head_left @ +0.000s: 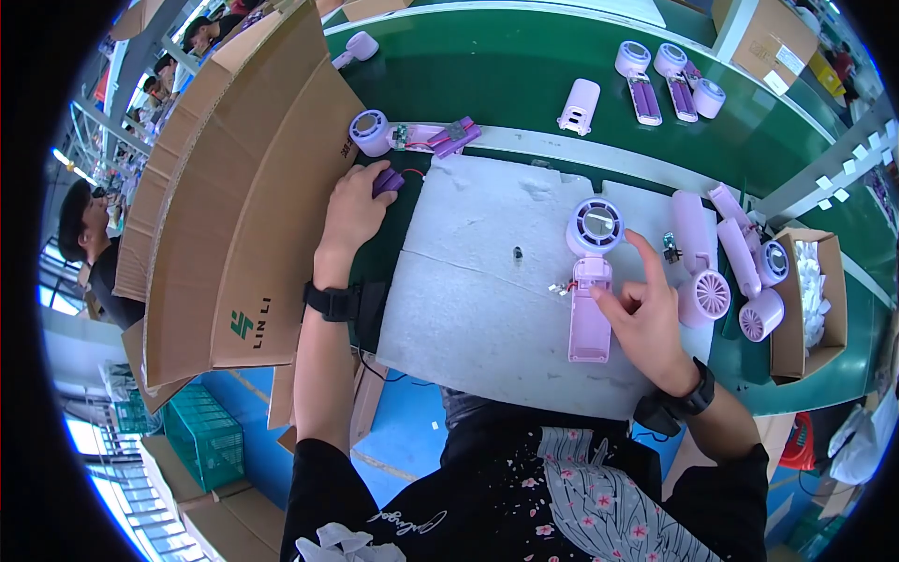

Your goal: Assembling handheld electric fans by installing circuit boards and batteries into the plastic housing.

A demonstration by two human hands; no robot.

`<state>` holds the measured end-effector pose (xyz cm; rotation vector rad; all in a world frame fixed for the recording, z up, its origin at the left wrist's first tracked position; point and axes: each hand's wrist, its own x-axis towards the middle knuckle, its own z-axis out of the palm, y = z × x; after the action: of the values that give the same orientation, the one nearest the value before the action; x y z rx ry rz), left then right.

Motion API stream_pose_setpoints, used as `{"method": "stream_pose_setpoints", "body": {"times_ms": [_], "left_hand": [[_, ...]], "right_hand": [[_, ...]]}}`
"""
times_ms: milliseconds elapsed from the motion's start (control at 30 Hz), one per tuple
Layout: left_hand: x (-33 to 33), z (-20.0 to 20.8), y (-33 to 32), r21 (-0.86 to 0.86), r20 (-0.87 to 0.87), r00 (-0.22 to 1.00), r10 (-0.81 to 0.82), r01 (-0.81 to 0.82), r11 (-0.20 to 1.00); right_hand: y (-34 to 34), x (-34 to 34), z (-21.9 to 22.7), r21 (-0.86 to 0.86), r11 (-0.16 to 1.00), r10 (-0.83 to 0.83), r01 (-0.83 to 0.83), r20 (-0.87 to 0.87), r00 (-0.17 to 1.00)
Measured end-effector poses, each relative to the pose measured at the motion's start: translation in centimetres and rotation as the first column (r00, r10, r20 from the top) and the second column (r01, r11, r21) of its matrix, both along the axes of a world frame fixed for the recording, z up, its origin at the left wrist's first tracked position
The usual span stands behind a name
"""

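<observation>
A lilac handheld fan point(591, 314) lies on the white foam board point(468, 272), its round head away from me and its handle shell uncovered. My right hand point(649, 323) grips it from the right, thumb on the handle and index finger against the head. A small connector with wires point(560, 288) sticks out at the handle's left side. Off the board's left edge, my left hand point(354, 211) has its fingers round a purple battery pack point(388, 182). Just beyond lies another opened fan point(370, 133) with a circuit board and a purple battery pack point(455, 138).
A tall cardboard sheet point(253, 187) walls off the left. Several lilac fans and shells point(704, 298) lie at the right, beside a cardboard box point(791, 309) of white pieces. On the green bench point(487, 70), more opened fans point(641, 84) and a handle cover point(580, 106) lie farther back.
</observation>
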<state>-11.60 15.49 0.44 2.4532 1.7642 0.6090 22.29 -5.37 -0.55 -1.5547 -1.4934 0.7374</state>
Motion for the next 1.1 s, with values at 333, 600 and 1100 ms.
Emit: {"method": "stream_pose_setpoints", "body": {"times_ms": [333, 600, 1100], "left_hand": [[9.7, 5.3, -13.7, -0.239, 0.840, 0.518, -0.160, 0.619, 0.748], [14.4, 1.7, -15.1, -0.199, 0.529, 0.785, -0.322, 0.484, 0.852], [13.8, 0.0, -16.3, -0.257, 0.724, 0.654, -0.218, 0.550, 0.795]], "right_hand": [[-0.7, -1.8, -0.2, 0.315, 0.949, 0.197, -0.027, -0.521, 0.830], [-0.2, 1.3, 0.0, 0.091, 0.983, 0.172, -0.161, -0.774, 0.609], [0.4, -0.1, 0.5, 0.214, 0.935, 0.246, -0.281, 0.178, 0.953]]}}
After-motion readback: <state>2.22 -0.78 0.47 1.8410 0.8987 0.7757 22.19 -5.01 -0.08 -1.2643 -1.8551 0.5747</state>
